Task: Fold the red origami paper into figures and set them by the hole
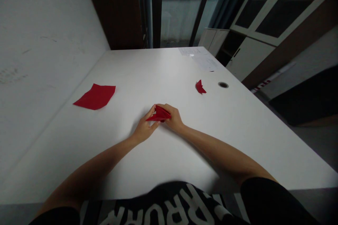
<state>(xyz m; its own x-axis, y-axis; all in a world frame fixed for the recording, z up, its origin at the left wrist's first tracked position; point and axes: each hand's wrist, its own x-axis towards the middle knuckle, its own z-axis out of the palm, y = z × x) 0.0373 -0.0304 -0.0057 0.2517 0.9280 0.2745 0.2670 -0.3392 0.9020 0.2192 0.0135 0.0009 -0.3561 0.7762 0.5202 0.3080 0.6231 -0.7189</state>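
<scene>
A partly folded piece of red paper (161, 113) is held between my two hands over the middle of the white table. My left hand (144, 128) grips its left corner, with the thumb below and the fingers above. On the other side, my right hand (174, 116) has its fingers wrapped round the right end of the paper. Part of the paper is hidden behind the right fingers. A small folded red paper figure (200, 87) stands farther off to the right. To the left lies a flat sheet of red paper (95, 96).
The white table (148, 74) meets a wall (47, 42) on the left. A round cable hole (223, 85) is set near its right edge. Printed sheets (199, 59) lie at the far right corner. White cabinets (248, 58) stand beyond the right edge.
</scene>
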